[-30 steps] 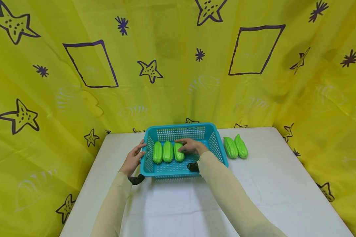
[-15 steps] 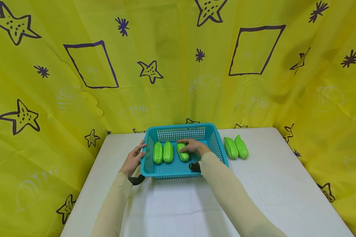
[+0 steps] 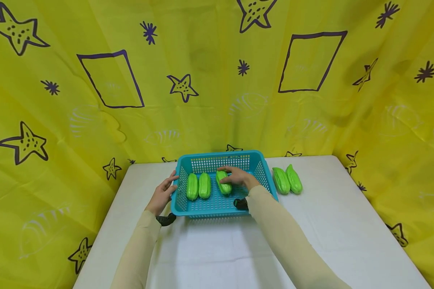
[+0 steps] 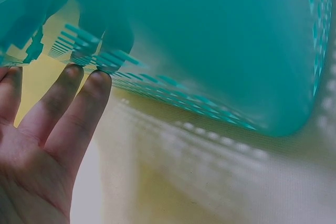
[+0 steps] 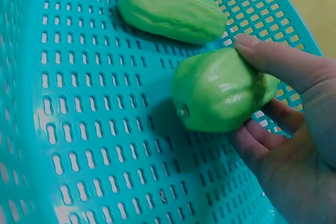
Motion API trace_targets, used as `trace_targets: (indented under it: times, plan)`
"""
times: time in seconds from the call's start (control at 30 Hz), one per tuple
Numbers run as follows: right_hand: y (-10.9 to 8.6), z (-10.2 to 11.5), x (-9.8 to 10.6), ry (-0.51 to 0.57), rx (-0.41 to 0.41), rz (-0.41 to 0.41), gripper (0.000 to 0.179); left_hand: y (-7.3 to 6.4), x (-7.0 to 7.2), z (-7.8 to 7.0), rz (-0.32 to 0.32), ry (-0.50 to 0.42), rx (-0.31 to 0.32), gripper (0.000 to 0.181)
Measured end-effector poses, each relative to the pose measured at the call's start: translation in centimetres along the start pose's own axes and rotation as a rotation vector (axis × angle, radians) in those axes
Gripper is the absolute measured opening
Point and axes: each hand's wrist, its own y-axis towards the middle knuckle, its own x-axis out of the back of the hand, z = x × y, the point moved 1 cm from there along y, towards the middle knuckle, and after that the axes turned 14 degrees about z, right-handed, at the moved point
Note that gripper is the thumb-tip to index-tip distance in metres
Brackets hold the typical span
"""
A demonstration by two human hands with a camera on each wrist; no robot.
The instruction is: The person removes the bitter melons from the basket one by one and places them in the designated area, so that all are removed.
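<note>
A blue-green plastic basket (image 3: pixel 217 211) with meshed walls stands on the white table. Inside its left half, two bright green ridged gourds (image 3: pixel 193 186) (image 3: pixel 204 186) lie side by side. My right hand (image 3: pixel 237 177) reaches into the basket and grips a third green gourd (image 5: pixel 226 90), thumb on one side and fingers on the other. In the right wrist view this gourd seems slightly tilted, apart from its neighbour. My left hand (image 3: pixel 161 194) is at the basket's left wall, its straight fingertips (image 4: pixel 100 80) touching the mesh from outside.
Two more green gourds (image 3: pixel 281 180) (image 3: pixel 294 179) lie together on the table to the right of the basket. A yellow curtain (image 3: pixel 217 120) with drawn starfish hangs behind and at both sides. A dark strap piece (image 3: pixel 240 204) sits by the right wrist.
The right hand has moved the third gourd to the right, away from the other two, and its angle has turned slightly. The left hand and the basket stay put.
</note>
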Motion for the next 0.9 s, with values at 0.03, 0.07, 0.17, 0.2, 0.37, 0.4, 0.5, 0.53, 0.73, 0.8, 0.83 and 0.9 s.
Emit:
trace_targets:
  times: [0.03,0.07,0.17,0.2,0.37,0.4,0.5,0.53,0.73,0.8,0.83,0.9]
  plan:
    - [-0.1,0.1,0.1,-0.001,0.009,-0.002,0.062,0.0,0.0,0.0,0.000,0.000,0.000,0.044]
    - [-0.1,0.2,0.1,-0.004,0.017,-0.005,0.061,0.0,0.0,0.1,-0.001,-0.001,-0.001,0.044]
    - [-0.3,0.4,0.3,0.004,0.053,-0.013,0.061,0.0,0.2,0.2,-0.005,0.001,-0.007,0.044]
    - [-0.3,0.5,0.4,0.003,0.062,-0.018,0.060,0.0,0.2,0.2,-0.007,0.000,-0.010,0.044]
    - [-0.7,0.8,0.6,0.010,0.083,-0.036,0.060,0.0,0.2,0.3,0.003,-0.010,-0.015,0.045]
    - [-0.8,0.8,0.6,0.013,0.085,-0.039,0.060,0.0,0.1,0.2,0.006,-0.011,-0.014,0.045]
    - [-1.0,1.2,0.9,0.013,0.092,-0.044,0.060,0.0,0.1,0.2,0.008,-0.008,-0.013,0.046]
    - [-1.1,1.3,1.1,0.016,0.096,-0.046,0.060,0.0,0.1,0.2,0.007,-0.004,-0.015,0.046]
    - [-1.9,2.4,1.8,0.039,0.131,-0.074,0.059,-0.1,0.1,0.1,0.008,0.005,-0.017,0.046]
    - [-2.3,2.7,2.0,0.043,0.143,-0.091,0.058,-0.1,0.0,0.1,0.009,0.004,-0.012,0.046]
    - [-2.4,2.9,2.1,0.054,0.152,-0.098,0.058,-0.1,0.0,0.1,0.010,0.004,-0.008,0.046]
    - [-2.7,3.2,2.3,0.072,0.166,-0.125,0.057,-0.1,0.0,0.1,0.013,0.004,-0.010,0.047]
